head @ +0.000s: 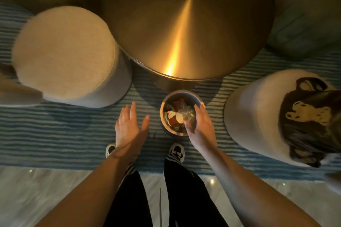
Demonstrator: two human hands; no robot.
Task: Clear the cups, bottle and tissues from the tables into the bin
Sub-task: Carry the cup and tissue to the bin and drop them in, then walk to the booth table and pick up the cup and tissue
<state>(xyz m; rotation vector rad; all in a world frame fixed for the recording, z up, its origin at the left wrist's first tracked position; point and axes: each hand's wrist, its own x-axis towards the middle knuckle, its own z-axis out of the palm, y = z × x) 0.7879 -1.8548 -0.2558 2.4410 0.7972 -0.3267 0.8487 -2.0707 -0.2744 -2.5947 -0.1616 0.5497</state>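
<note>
A small round grey bin (167, 100) stands on the striped rug just in front of the round brass table (188, 24). Inside it lie a red and white cup (173, 118), a clear bottle (182, 108) and pale tissue scraps. My right hand (200, 127) hovers over the bin's right rim, fingers spread, palm facing left, holding nothing. To the left of the bin, over the rug, my left hand (129, 125) is open and holds nothing. The brass tabletop carries no items.
A beige round pouf (64, 53) stands at the left. Another pouf (258, 116) at the right carries a dark bag with a bear print (306, 118). A blue striped rug (64, 134) covers the floor; my two shoes (177, 150) stand at its near edge.
</note>
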